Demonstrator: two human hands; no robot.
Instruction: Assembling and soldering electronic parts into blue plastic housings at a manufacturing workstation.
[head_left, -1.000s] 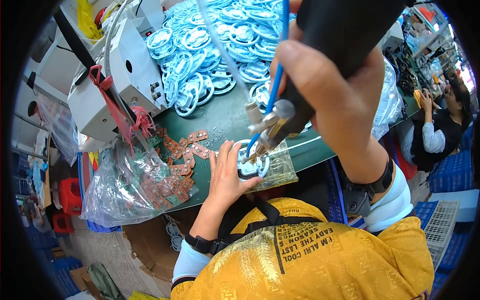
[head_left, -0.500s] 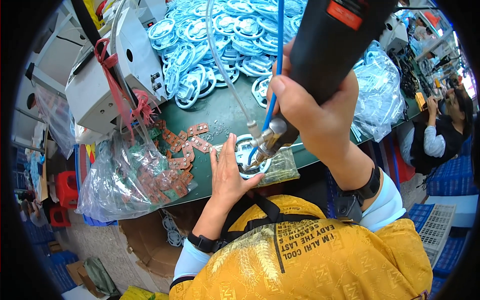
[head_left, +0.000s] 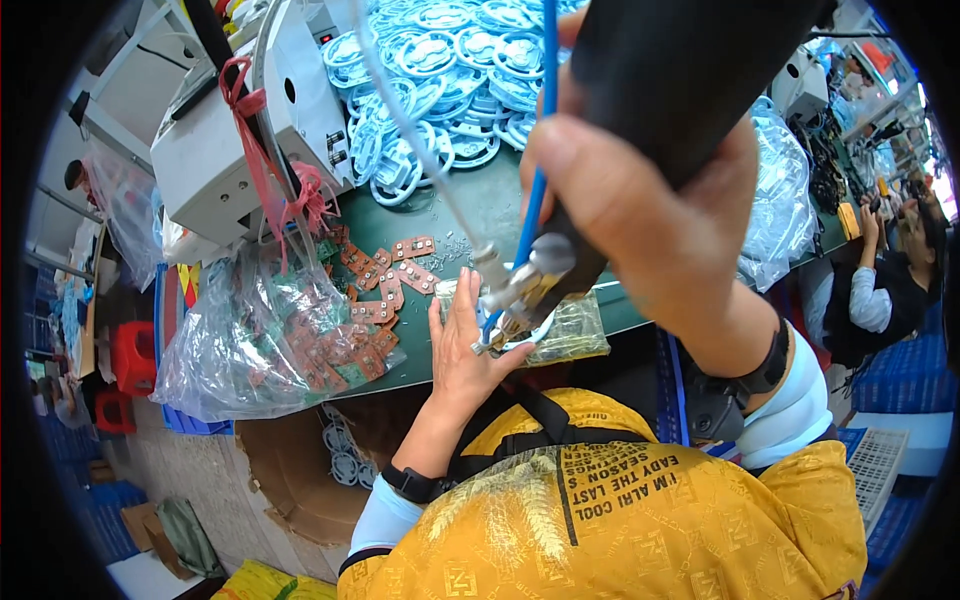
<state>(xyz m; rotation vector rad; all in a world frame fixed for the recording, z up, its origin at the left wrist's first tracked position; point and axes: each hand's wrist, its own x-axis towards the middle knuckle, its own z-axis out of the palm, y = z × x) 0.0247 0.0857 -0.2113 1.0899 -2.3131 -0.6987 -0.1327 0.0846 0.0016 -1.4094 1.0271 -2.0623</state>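
My right hand (head_left: 650,220) is wrapped round a black power screwdriver (head_left: 660,90) with a metal nose (head_left: 525,290), to which a clear hose and a blue tube run. Its tip points down at a light blue wheel-shaped plastic part (head_left: 543,331), mostly hidden behind the nose. My left hand (head_left: 465,345) braces that part from the left, fingers stretched along its side and thumb across the near rim. Beneath the part lies a shiny yellowish wrapped pad (head_left: 578,330) at the table's front edge. Whether the tip touches a screw is hidden.
Reddish circuit boards (head_left: 375,268) and tiny loose screws (head_left: 452,250) lie left of the pad. A clear bag (head_left: 230,350) of boards overhangs the edge. Beyond are a grey machine box (head_left: 240,130) and piled blue wheels (head_left: 430,100). A person (head_left: 890,270) sits at far right.
The screwdriver and my right hand have come nearer the camera, and the tip has shifted left and down over the wheel part. My left hand stays at its side. The view has shifted slightly.
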